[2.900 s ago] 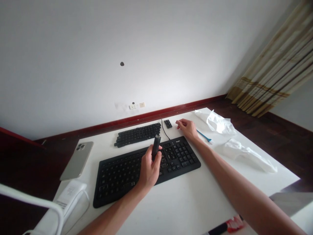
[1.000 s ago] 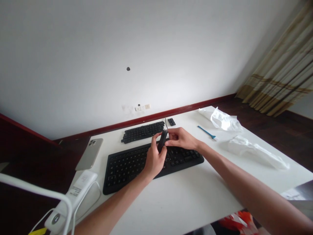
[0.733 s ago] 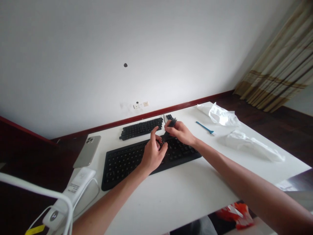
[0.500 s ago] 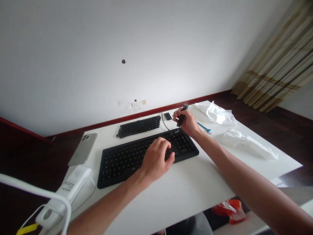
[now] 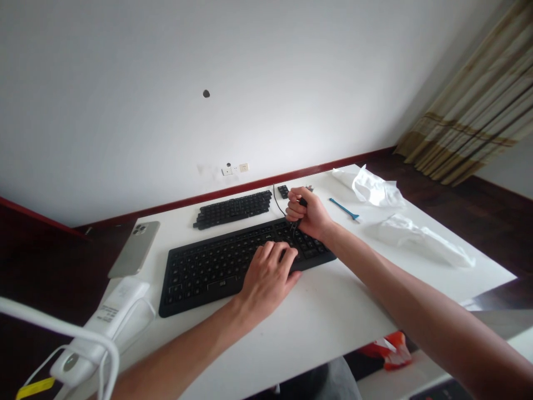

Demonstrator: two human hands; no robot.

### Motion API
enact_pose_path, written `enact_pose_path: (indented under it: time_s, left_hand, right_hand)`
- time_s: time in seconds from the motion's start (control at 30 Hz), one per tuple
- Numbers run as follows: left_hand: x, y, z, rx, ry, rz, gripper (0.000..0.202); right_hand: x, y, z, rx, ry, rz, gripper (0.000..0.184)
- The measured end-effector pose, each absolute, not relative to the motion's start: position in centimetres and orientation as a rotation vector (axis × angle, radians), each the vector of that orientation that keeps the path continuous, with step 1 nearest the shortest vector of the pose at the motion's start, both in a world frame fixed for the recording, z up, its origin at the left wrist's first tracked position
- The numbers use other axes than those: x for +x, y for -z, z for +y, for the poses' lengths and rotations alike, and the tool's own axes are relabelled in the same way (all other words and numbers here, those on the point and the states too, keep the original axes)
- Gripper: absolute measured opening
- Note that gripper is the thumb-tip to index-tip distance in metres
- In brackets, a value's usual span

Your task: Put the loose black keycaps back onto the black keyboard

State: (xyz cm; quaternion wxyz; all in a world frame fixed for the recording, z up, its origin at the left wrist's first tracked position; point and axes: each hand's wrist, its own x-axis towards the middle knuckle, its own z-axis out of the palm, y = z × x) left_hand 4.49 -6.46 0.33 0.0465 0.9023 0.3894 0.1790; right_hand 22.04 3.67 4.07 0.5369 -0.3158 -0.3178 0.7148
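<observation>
A black keyboard (image 5: 208,266) lies across the white table, with small pale spots all over its key field. My left hand (image 5: 270,266) rests on its right half, fingers bent over the keys and thumb at the front edge. Above the right end, my right hand (image 5: 306,208) is closed in a fist around a black keycap puller (image 5: 303,203). Its thin wire prongs point down to the keyboard, and a bristly end shows above the fist. Whether the prongs grip a key is too small to tell. Behind lie black keycaps (image 5: 233,209) in staggered rows and a small keycap block (image 5: 283,191).
A blue pry tool (image 5: 343,209) and crumpled white plastic bags (image 5: 425,239) lie on the right. At the left are a phone (image 5: 135,250) and a white power strip (image 5: 100,328) with cables. The keyboard's cable (image 5: 277,203) runs toward the back edge.
My right hand has come down and turned, so the puller's prongs now point at the keyboard. My left hand stays on the keyboard, fingers slightly shifted. The view has moved slightly.
</observation>
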Motion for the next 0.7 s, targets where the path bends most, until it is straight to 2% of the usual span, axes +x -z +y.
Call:
enact_pose_path:
  time_s: [0.23, 0.7]
  left_hand:
    - [5.4, 0.0, -7.8, 2.883, -0.518, 1.285, 0.021]
    - [5.4, 0.3, -8.1, 2.958, -0.499, 1.290, 0.022]
  right_hand:
    - [21.8, -4.0, 3.3, -0.813, -1.811, -0.835, 0.035]
    - [20.8, -3.7, 2.4, -0.750, -1.843, -0.832, 0.031]
